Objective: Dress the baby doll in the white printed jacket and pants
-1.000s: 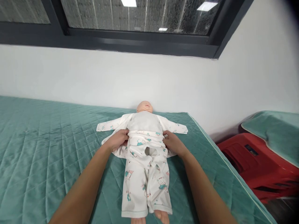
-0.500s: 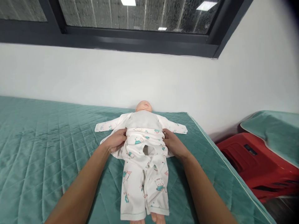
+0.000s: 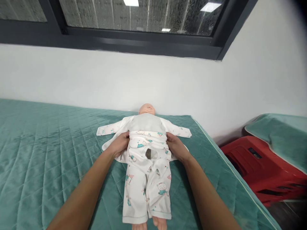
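A baby doll lies on its back with its head by the wall and its feet toward me. It wears a white long-sleeved top, spread open at the sides, and white printed trousers with an opening at the crotch. My left hand grips the trousers' waistband at the doll's left-hand side in view. On the opposite side, my right hand has its fingers closed on the same waistband. The fingertips of both hands are partly hidden by the cloth.
A green quilted cover lies under the doll. To the right is a red plastic chair or stool with a green cloth over it. A dark-framed window is set in the white wall behind.
Both hands stay at the waistband, with the trousers' waist pulled up very slightly. The view has shifted a little.
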The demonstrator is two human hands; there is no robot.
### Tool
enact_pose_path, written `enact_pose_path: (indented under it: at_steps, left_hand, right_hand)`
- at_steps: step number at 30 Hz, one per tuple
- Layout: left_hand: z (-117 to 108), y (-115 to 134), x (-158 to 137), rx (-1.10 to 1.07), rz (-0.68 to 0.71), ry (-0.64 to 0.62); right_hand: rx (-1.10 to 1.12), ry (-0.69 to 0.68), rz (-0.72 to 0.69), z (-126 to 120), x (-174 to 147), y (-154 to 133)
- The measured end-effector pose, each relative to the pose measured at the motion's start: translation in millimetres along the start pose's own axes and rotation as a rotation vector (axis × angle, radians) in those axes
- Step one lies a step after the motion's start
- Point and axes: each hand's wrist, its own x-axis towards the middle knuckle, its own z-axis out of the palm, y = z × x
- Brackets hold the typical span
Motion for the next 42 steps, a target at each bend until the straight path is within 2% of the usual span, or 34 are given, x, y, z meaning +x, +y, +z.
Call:
enact_pose_path:
  at_steps: [3, 6, 8, 15, 22, 25, 28, 31, 34, 37, 40, 42]
  left_hand:
    - [-2.5, 5.9, -2.1, 0.215, 0.04, 0.041]
    - [-6.9, 13.1, -3.7, 0.441, 0.012, 0.14]
    - [-9.3, 16.7, -4.6, 0.51, -0.013, 0.184]
    - [-8.3, 25.2, -11.9, 0.412, -0.022, 0.103]
    - [-9.7, 25.7, -16.8, 0.352, -0.04, 0.126]
    - [-11.0, 26.8, -17.9, 0.336, -0.028, 0.161]
    - [-10.2, 29.9, -19.0, 0.343, 0.049, 0.213]
    - [-7.8, 31.8, -19.8, 0.393, 0.217, 0.262]
    - [-5.4, 31.2, -19.8, 0.475, 0.361, 0.216]
    - [-4.5, 30.4, -19.8, 0.591, 0.436, 0.167]
    - [-4.5, 31.7, -20.8, 0.73, 0.474, 0.163]
    - [-3.9, 33.7, -21.9, 0.802, 0.492, 0.161]
  right_hand:
    - [0.026, -0.022, 0.022, -3.0, -0.2, 0.8]
    - [0.007, -0.037, 0.042, -7.2, 1.0, 2.7]
    - [-0.029, -0.042, 0.047, -9.9, 2.4, 5.0]
    - [-0.056, -0.024, 0.029, -13.0, 3.9, 11.0]
    - [-0.079, -0.029, 0.071, -11.6, 2.4, 5.5]
    - [-0.092, 0.04, 0.098, -5.2, 3.9, 4.3]
    - [-0.265, 0.219, 0.085, 2.9, 5.5, 3.7]
    - [-0.487, 0.356, 0.041, 9.0, 5.2, 2.7]
    - [-0.624, 0.42, 0.046, 12.4, 3.7, 1.7]
    - [-0.645, 0.464, 0.056, 14.0, 2.0, -0.8]
    - [-0.529, 0.555, -0.115, 15.6, -1.5, -8.4]
    - [-0.447, 0.536, -0.281, 17.8, -5.6, -15.6]
